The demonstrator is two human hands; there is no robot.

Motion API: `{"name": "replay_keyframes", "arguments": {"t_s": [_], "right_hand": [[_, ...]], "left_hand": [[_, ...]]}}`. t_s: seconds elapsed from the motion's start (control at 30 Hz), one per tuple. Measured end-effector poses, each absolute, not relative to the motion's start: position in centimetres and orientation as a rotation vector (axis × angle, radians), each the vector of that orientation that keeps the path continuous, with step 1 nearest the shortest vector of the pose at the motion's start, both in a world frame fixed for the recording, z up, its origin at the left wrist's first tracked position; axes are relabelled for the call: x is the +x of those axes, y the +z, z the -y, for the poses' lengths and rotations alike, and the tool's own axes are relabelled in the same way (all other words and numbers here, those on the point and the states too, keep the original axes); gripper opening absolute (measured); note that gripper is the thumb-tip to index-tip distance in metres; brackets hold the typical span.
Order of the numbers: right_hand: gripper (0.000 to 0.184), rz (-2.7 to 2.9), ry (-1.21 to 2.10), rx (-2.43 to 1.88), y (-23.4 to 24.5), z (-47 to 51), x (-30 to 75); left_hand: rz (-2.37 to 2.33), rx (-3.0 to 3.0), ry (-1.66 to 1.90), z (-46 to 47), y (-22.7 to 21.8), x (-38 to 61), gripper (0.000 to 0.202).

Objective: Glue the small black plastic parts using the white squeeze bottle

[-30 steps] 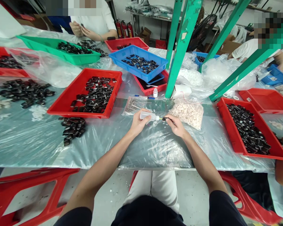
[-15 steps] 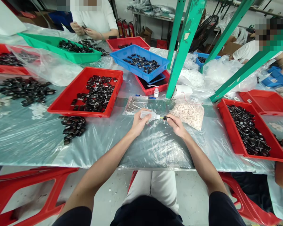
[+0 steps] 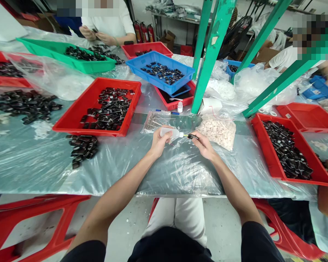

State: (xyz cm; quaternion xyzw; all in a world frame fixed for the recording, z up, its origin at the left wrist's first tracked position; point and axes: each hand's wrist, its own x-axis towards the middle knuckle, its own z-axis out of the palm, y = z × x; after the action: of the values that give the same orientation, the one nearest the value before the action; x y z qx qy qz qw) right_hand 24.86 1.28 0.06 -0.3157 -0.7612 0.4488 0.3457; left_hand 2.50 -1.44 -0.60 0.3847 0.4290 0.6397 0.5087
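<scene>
My left hand point(image 3: 159, 142) is closed around a translucent squeeze bottle point(image 3: 172, 133) lying sideways, its thin yellowish nozzle pointing right. Between the fingertips of my right hand point(image 3: 203, 145) is a small glossy black piece point(image 3: 192, 136). The nozzle tip meets or nearly meets the left end of that piece; I cannot tell if they touch. Just beyond my left hand lies a clear bag of thin metal pins or sticks point(image 3: 156, 122). Past my right hand rests a clear bag full of small pale pieces point(image 3: 218, 131).
A red tray point(image 3: 71, 125) of black pieces stands left, with a loose pile point(image 3: 83, 150) before it. Another filled red tray point(image 3: 285, 149) is at right. Green posts point(image 3: 211, 54) rise beyond my hands. A blue tray point(image 3: 161, 72) and small white bottle point(image 3: 180, 106) are behind; co-workers sit around.
The black piece in my right hand has turned slightly, showing more of its length. My left hand and the bottle have shifted a little left. The whole view moved slightly.
</scene>
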Motion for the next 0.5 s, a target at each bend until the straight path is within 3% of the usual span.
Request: {"name": "replay_keyframes", "arguments": {"t_s": [0.5], "right_hand": [[0.037, 2.006, 1.111, -0.811, 0.12, -1.05, 24.93]], "left_hand": [[-1.019, 0.888, 1.524, 1.22, -0.45, 2.66, 0.022]]}}
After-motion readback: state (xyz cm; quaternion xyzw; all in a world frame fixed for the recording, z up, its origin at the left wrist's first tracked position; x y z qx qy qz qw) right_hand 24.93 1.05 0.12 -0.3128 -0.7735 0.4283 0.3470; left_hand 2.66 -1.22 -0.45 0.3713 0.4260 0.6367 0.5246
